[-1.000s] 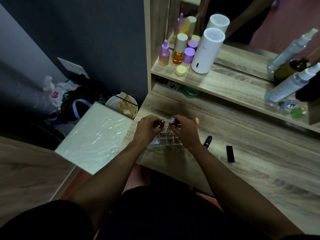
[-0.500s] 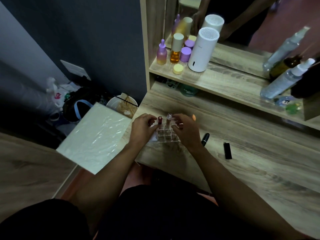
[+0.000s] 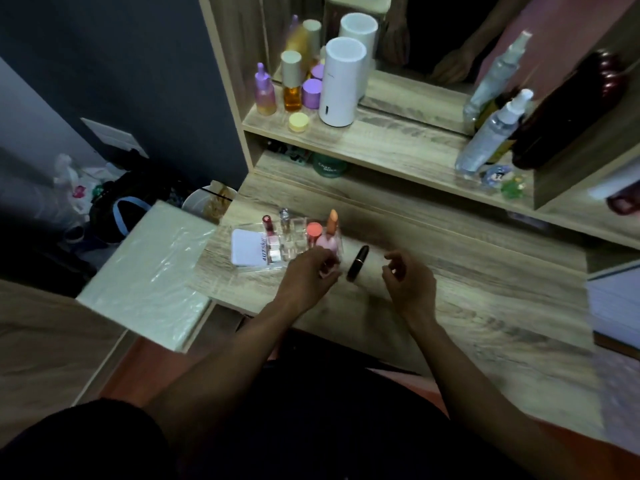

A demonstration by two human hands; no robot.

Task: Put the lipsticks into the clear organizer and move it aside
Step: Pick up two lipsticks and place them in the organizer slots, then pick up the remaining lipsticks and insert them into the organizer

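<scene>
Far left on the counter [image 3: 467, 282], a white compact [image 3: 246, 246] lies flat, touching or just overlapping the left edge of the clear organizer [image 3: 289, 244]. Organizer sits near the counter's front-left corner, not yet moved aside by the look of it. Standing in its slots, left to right: a red lipstick [image 3: 267, 225], a clear-capped tube [image 3: 284, 220], an orange-topped lipstick [image 3: 313, 232], and a tall peach one [image 3: 332, 221] rising from a pink base at the right end. Which slot each occupies is hard to tell through the clear walls. Left hand [image 3: 308, 275] is at the organizer's front-right corner, fingers curled in close; whether it pinches something small, grips the organizer wall, or holds nothing cannot be told, since motion blur smears the fingertips. Just right of the organizer, a black lipstick [image 3: 358, 263] lies on its side on the bare counter, apart from both hands. Right hand [image 3: 408, 282] hovers beyond it, fingers loosely curled, apparently empty. Judgement: loading is mostly done, four pieces standing; at least the black one remains to go in. No other loose lipstick shows in this view. The shift of the organizer aside is wholly left.
</scene>
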